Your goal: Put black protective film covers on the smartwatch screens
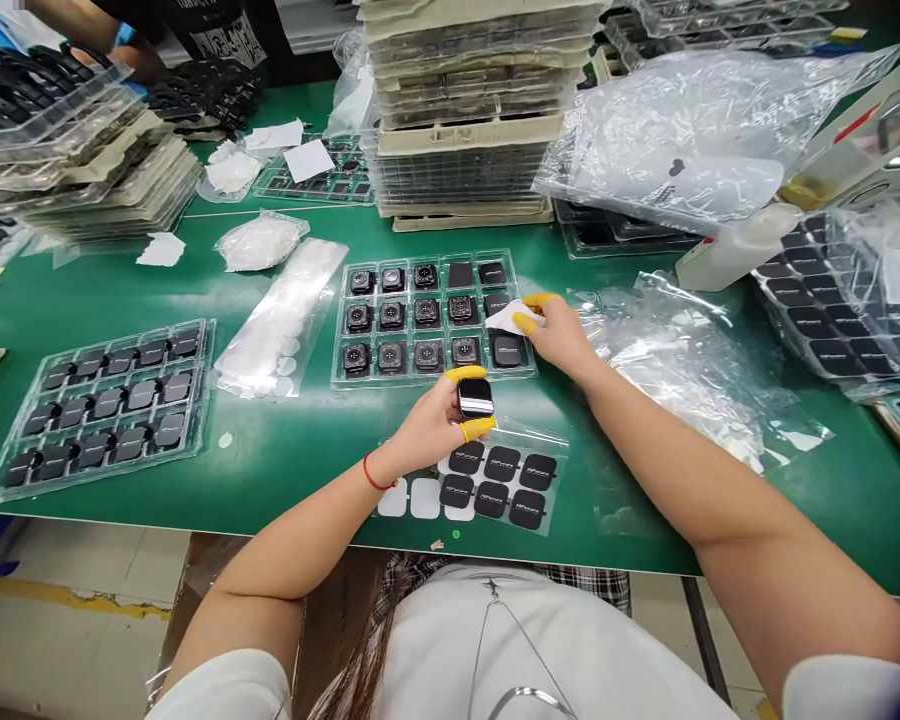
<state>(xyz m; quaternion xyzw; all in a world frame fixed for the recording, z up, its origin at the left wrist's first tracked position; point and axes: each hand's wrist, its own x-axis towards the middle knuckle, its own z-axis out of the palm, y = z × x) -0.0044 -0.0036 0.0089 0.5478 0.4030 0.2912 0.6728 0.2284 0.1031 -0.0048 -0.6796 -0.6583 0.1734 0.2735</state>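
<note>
Watch (475, 398) pinched by its edges in the left hand (427, 420), between yellow-capped fingers (465, 374), glossy side up. It lies between the clear tray (337, 330) and a sheet of black square pads (491, 487), close to the front edge of the bench (270, 480).

Right hand (562, 335) narrow, pinching a white wipe (511, 318) between capped fingertips, at the tray's right end, partly over a watch in the middle row.

Tray count: fifteen slots, all filled as far as can be seen. Most watches lie with round sensor backs up; a few, mainly in the right columns, show plain dark faces. One slot is partly hidden by the wipe.

Pad sheet: six black pads in place, three white squares at its left end. Second clear tray (204, 395) of dark watches sits toward the bench's left edge, apparently full.
</note>
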